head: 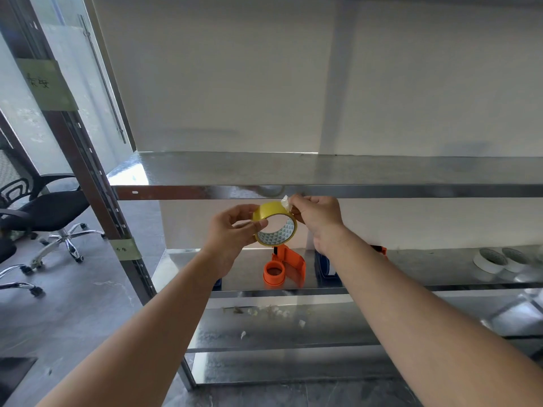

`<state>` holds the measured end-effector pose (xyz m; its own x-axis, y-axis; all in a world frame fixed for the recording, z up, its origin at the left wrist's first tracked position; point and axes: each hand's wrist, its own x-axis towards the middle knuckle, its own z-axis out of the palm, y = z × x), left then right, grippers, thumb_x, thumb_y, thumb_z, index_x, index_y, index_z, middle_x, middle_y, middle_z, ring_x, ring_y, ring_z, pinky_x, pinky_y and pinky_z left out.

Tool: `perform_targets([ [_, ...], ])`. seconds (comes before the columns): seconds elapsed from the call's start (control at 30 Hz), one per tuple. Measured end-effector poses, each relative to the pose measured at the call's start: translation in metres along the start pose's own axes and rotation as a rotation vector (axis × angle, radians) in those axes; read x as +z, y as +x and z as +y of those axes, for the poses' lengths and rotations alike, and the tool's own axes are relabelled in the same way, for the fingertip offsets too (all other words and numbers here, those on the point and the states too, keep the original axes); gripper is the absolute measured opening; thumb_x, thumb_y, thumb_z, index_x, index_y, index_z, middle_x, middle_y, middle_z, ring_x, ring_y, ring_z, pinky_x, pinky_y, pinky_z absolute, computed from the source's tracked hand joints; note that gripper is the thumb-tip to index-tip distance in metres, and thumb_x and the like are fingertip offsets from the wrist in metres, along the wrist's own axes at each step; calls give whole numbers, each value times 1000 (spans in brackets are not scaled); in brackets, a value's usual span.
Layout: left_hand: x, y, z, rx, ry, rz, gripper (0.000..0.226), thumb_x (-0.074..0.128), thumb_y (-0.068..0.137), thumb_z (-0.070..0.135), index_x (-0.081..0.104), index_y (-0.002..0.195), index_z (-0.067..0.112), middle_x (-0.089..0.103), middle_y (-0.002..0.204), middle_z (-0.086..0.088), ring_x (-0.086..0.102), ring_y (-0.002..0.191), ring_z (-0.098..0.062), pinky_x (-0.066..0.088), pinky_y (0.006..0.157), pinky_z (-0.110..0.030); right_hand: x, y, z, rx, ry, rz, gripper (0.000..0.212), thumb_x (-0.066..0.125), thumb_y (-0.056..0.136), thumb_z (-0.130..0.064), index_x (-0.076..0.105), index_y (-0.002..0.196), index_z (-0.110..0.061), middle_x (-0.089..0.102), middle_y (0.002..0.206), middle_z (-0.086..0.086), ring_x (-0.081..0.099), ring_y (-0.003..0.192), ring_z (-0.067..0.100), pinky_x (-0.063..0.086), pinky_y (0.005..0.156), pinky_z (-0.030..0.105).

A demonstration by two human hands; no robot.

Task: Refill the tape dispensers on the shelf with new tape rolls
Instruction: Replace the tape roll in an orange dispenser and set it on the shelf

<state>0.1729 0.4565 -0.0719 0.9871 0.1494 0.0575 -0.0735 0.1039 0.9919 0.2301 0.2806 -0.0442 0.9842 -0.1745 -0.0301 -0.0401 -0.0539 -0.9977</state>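
Orange dispenser (289,267) below tape roll (269,211) (forearm (361,268) half-hides blue dispenser (322,263)).

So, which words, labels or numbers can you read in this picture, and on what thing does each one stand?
No text can be quoted.
On the upper green label of the shelf post: handwritten marks, too blurred to read.
On the lower green label of the same post: handwritten marks, too small to read.
Inside the tape roll: a triangle pattern only, no words.

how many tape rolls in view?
3: a yellow roll held by left hand and right hand; two white rolls on the shelf, far right. Others may hide behind the right arm.
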Motion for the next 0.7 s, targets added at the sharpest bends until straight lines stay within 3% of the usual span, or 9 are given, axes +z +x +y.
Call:
perform_targets([
  [0.07,0,0,0,-12,4,1,28,80,89,3,74,116,8,78,113,-13,78,101,-28,66,80,-35,1,2,4,41,39,7,30,82,79,-22,75,85,7,76,82,17,67,76,22,60,89,49],
  [0.27,-3,7,-3,-68,26,14,27,77,92,6,73,119,8,74,119,-13,75,105,-27,65,76,-31,2,6,13,55,27,-24,14,81,85,-20,76,77,-9,79,87,15,76,95,32,63,90,45],
  [0.47,-9,17,-15,-127,51,9,22,75,95,10,74,117,8,74,117,-16,73,108,-29,65,73,-30,3,4,28,65,16,-39,16,71,96,-22,78,85,-12,79,90,7,75,96,24,63,83,33],
  [0.57,-12,24,-21,-155,53,4,21,74,96,11,73,117,6,74,115,-20,73,105,-28,66,74,-33,7,4,36,65,-39,-33,15,75,91,-22,80,81,-12,79,87,8,75,94,27,64,85,42],
  [0.7,-16,34,-35,-201,33,6,33,77,95,14,67,126,7,72,116,-26,73,103,-31,66,85,-49,14,5,48,42,-87,-29,12,79,86,-23,82,77,-15,78,80,3,74,92,29,62,88,51],
])
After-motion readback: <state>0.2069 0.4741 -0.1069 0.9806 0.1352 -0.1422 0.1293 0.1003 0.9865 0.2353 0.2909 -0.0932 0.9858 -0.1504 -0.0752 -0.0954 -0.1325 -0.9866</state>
